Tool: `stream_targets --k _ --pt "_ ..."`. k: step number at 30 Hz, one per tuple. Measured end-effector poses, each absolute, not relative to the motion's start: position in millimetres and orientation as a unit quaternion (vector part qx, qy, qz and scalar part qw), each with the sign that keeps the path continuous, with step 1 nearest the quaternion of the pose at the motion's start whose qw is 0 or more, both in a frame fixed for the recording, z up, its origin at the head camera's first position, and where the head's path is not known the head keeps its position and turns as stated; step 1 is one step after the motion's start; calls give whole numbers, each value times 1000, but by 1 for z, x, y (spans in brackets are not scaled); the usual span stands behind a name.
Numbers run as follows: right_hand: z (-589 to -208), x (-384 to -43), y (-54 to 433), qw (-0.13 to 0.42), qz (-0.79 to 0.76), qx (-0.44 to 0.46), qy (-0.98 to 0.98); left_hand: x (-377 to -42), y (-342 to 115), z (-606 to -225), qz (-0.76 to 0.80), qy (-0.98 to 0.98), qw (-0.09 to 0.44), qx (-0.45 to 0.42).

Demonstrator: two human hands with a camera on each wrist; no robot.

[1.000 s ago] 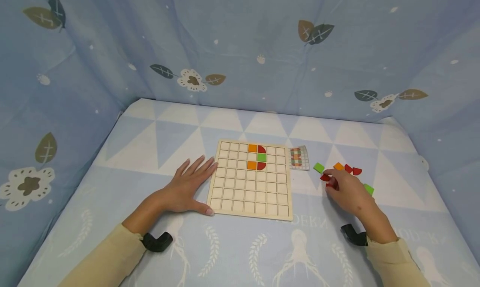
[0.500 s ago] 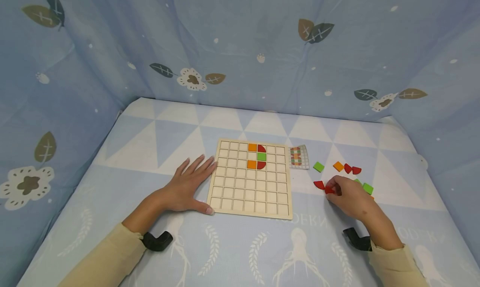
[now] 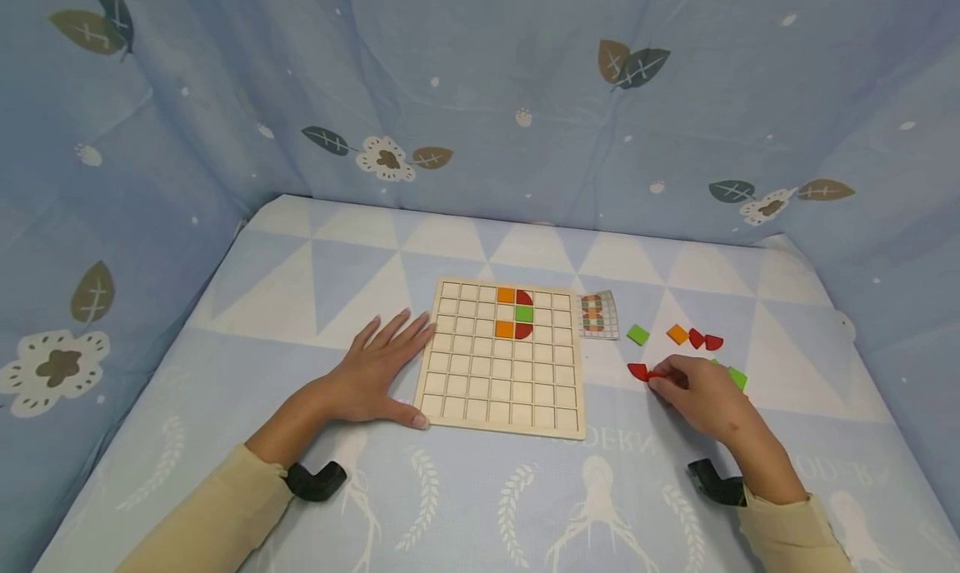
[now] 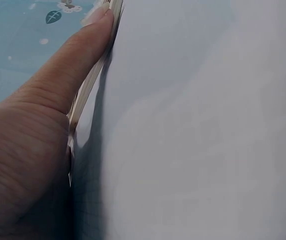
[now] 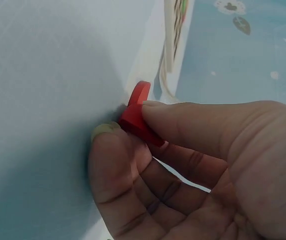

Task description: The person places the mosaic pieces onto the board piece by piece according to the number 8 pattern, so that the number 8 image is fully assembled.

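My left hand [image 3: 367,377] lies with fingers spread, its fingertips and thumb at the left edge of a wooden grid board [image 3: 498,406]. In the left wrist view the thumb [image 4: 63,70] rests along the board's side. Orange squares [image 3: 506,295], red quarter-circle tiles [image 3: 522,331] and a green square [image 3: 523,313] sit in the board's upper cells. To the right of the board, my right hand [image 3: 701,390] pinches a red quarter-circle tile [image 5: 138,125] between thumb and fingers, close over the cloth. Right beside it lies another red quarter-circle tile [image 3: 637,371].
A small printed pattern card [image 3: 598,315] lies against the board's right edge. Around the right hand are a loose green square [image 3: 638,334], an orange square [image 3: 677,334], red quarter-circles [image 3: 713,341] and more green squares [image 3: 737,378], partly hidden. Blue curtains [image 3: 480,98] hang behind the table.
My right hand has moved nearer to me from beside the loose green square, uncovering one red tile and taking another between its fingers. The left hand has stayed put.
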State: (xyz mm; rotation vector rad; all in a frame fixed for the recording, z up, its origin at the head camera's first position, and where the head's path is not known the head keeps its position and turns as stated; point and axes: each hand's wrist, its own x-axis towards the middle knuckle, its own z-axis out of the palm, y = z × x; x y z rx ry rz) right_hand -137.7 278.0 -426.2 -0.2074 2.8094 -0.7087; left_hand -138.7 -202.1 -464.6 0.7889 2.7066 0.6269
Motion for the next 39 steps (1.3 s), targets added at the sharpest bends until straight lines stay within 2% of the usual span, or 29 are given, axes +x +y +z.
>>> stream_targets --k 7,11,20,29,39 --pt "-424 -137 272 126 -255 -76 956 -138 -202 -463 214 930 129 269" --pt "-418 -141 262 109 -267 -101 952 -139 -203 -462 213 930 129 269" --pt "-404 -181 185 89 -310 -160 933 -139 -203 -463 211 932 127 267" --pt "-408 -219 107 124 -306 -241 913 -138 -202 -464 206 934 127 263" --pt "-423 -231 79 152 -289 -246 913 -139 -200 -463 199 935 132 261"
